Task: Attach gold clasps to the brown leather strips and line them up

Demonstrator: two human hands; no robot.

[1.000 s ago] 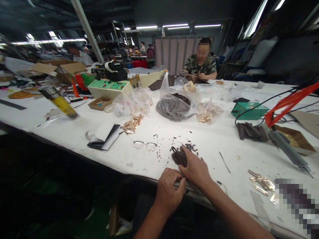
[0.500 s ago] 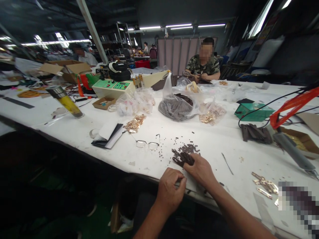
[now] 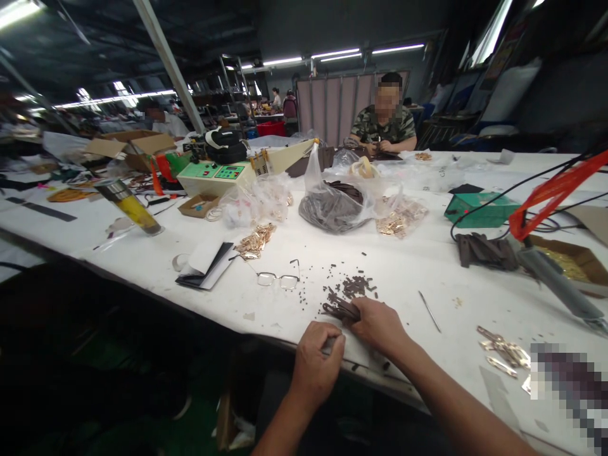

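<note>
My right hand (image 3: 380, 324) is closed around a bunch of dark brown strips (image 3: 339, 309) with holes in their rounded ends, low over the white table. Just beyond the strips lies a pile of small dark brown cut pieces (image 3: 356, 286), with more bits scattered to the left. My left hand (image 3: 316, 360) is curled at the table's front edge, thumb against the fingers. What those fingers hold, if anything, is hidden. A pair of eyeglasses (image 3: 278, 280) rests left of the bits. Right of my right hand lies a thin metal tool (image 3: 430, 311).
Gold-coloured metal pieces (image 3: 503, 348) lie at right, another heap (image 3: 256, 240) at left. A plastic bag of brown strips (image 3: 335, 206) stands mid-table. Nearby are a notebook (image 3: 204, 269), a bottle (image 3: 130, 208) and a green box (image 3: 479, 210). A person (image 3: 384, 123) sits across the table.
My right hand has turned slightly, and the bunch of strips appears flatter and lower. My left hand stays closed near the edge. The whole view has shifted slightly.
</note>
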